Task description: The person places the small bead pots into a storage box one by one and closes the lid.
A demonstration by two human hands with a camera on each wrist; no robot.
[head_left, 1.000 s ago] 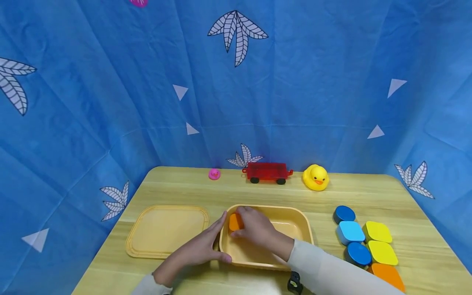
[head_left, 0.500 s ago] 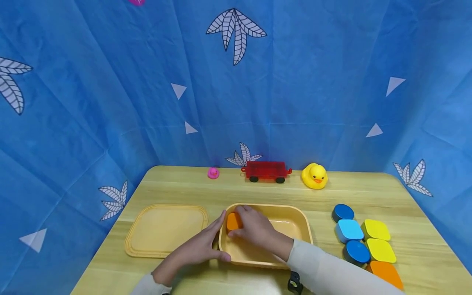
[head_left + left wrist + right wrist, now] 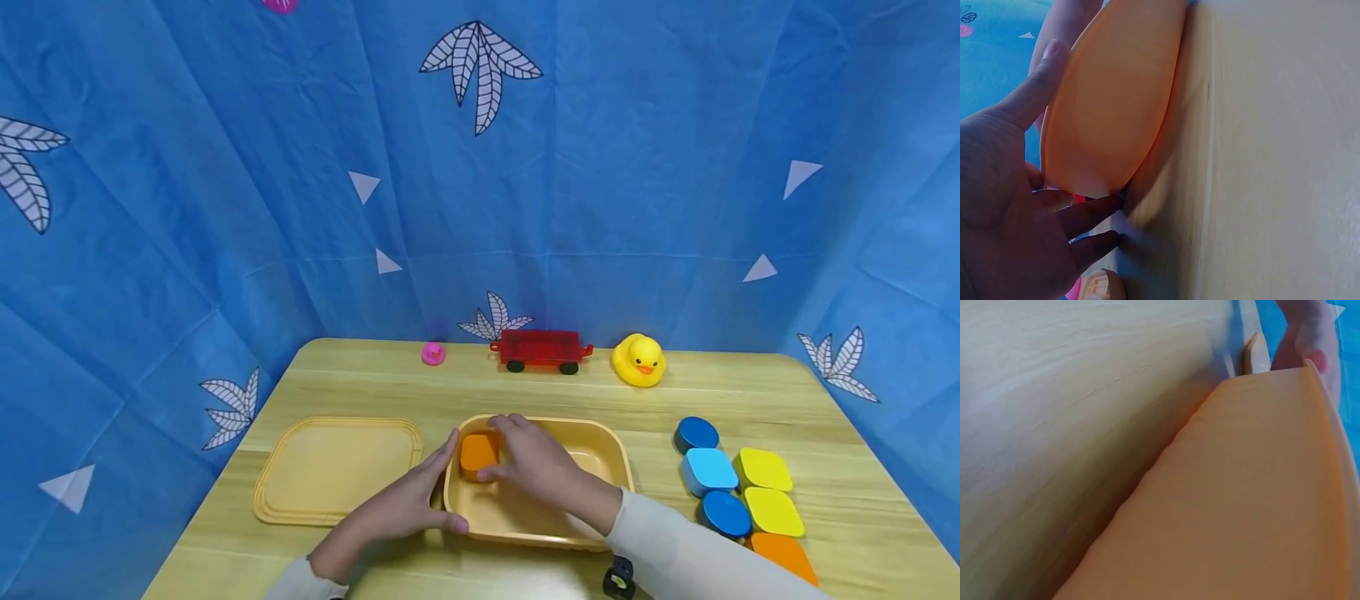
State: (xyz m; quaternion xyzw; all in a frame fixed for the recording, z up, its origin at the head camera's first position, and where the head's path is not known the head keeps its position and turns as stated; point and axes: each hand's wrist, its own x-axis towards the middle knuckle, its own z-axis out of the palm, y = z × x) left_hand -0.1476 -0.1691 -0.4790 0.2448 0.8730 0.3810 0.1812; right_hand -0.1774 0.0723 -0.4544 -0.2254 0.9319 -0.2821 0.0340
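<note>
A pale orange plastic box [image 3: 517,527] stands at mid-table. My left hand [image 3: 408,500] rests against its left end, fingers fairly straight and spread, thumb at the near corner; the left wrist view shows that hand [image 3: 1016,206] along the box's outer wall [image 3: 1110,100]. Inside the box, in the far left corner, sits an orange rounded-square block [image 3: 477,454]. My right hand [image 3: 536,462] is over the box just right of the block, fingers loosely spread, thumb tip at the block's near right corner. The right wrist view shows the box's outer wall [image 3: 1254,487], with the right hand itself out of sight.
A matching lid [image 3: 337,467] lies left of the box. Right of it are blue round blocks [image 3: 723,512], a light blue block [image 3: 708,471], yellow blocks [image 3: 774,511] and an orange block [image 3: 783,557]. A pink duck [image 3: 432,353], red wagon [image 3: 540,348] and yellow duck [image 3: 638,360] line the back.
My right hand has loosened from the orange block and shifted slightly right, uncovering more of it. The block stays in the box's corner. My left hand has kept its place.
</note>
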